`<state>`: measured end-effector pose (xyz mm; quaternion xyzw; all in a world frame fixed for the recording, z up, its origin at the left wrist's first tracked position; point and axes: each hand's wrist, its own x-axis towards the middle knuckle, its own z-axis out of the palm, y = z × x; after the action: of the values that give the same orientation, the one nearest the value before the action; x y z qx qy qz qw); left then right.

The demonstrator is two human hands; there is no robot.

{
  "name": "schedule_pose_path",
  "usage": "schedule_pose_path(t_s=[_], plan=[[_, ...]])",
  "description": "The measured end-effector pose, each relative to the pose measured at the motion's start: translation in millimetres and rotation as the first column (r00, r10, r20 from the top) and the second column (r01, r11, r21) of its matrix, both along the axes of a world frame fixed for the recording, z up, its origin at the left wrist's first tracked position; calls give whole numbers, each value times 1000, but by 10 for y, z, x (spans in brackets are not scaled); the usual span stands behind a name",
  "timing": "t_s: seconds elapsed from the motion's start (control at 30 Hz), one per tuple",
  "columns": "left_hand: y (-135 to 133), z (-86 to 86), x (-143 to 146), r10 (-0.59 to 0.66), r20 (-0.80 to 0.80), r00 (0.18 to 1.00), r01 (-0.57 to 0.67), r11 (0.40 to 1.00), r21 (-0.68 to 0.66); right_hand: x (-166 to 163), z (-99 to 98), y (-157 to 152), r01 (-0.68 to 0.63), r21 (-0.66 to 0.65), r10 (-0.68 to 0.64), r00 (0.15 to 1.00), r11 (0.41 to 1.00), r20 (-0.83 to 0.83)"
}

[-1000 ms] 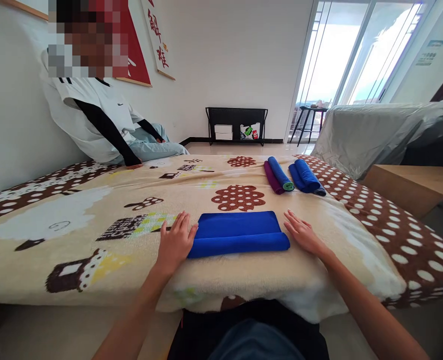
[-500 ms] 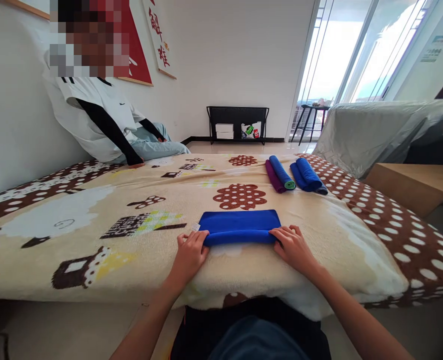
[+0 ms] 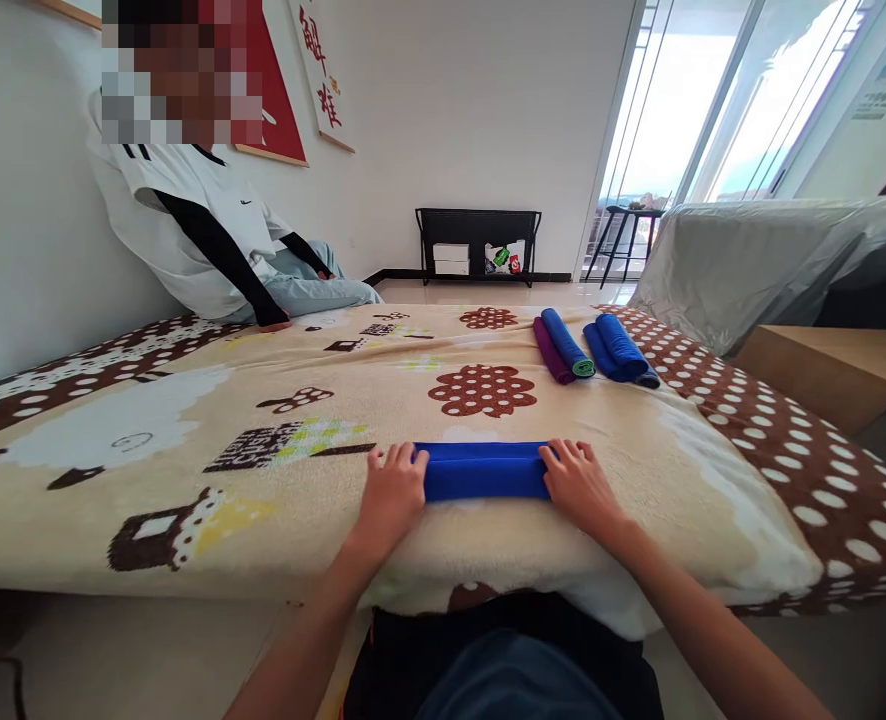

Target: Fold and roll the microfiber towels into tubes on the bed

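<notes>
Near the front edge of the cream patterned fleece blanket (image 3: pixel 323 550), L hand (image 3: pixel 395 490) & R hand (image 3: pixel 581 484) grip opp. ends of the bright-blue cloth (image 3: pixel 485 478), prob. mostly rolled (thin rear strip left), w/ purple-and-blue cloth rolls (image 3: pixel 565 341) apparently done beyond.

Blue cloth (image 3: pixel 486 478): both ends hidden by left hand (image 3: pixel 392 492) and right hand (image 3: pixel 579 484); underside out of sight. Forearms (image 3: pixel 321 606): cut off by bottom edge. Seated person (image 3: pixel 210 235): head masked by mosaic, cropped at top. Red wall hanging (image 3: pixel 282 115): partly under same mosaic, upper part beyond frame. Lettered scroll (image 3: pixel 318 60): upper characters cut off. Wall notice (image 3: pixel 875 104): print too small to read. Objects atop stool (image 3: pixel 609 248): too small to name. Plastic-covered furniture (image 3: pixel 743 255), brown box (image 3: pixel 825 370): cropped at right. Patterned blanket (image 3: pixel 383 400): cropped at left.
</notes>
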<state>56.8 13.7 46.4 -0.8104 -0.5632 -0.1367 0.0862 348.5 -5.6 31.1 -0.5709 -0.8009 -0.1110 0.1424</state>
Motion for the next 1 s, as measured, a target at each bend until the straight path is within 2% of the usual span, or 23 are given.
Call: schedule_pose_path(t_s=[0.07,0.13,0.17,0.23,0.33,0.4,0.53,0.63,0.73,0.83,0.9,1.0], plan=[[-77,-36,245,-157,17,987,157,988,-12,-196,-35,-18,-80,25,81,996,996,-39],[-108,-76,445,-322,43,946,324,944,-61,-361,-73,-22,-205,12,205,974,979,-99],[-102,-97,499,-353,54,934,357,931,-82,-403,-93,-19,-238,0,236,964,971,-121],[-60,-138,486,-313,57,948,317,944,-92,-372,-132,-5,-223,-22,217,966,975,-143],[5,-197,192,-208,46,977,211,975,-74,-65,-196,-1,-174,-41,166,974,984,-153],[14,-234,-90,-189,43,981,191,980,-59,206,-242,-24,-202,-35,194,968,979,-159],[20,-250,-518,-272,49,961,275,960,-54,563,-287,-50,-289,-11,283,944,957,-172],[133,-126,-596,-304,47,952,307,946,-102,619,-228,69,-278,-65,261,945,958,-199],[338,100,-480,-259,6,966,255,946,-200,562,-104,302,-191,-138,163,968,972,-190],[529,267,-186,-166,-29,986,158,970,-183,355,19,511,-110,-128,89,983,986,-162],[606,278,81,-178,-22,984,173,974,-150,113,70,585,-123,-102,108,983,987,-146],[631,166,423,-285,-12,959,279,945,-170,-280,82,609,-239,-104,227,966,965,-120]])
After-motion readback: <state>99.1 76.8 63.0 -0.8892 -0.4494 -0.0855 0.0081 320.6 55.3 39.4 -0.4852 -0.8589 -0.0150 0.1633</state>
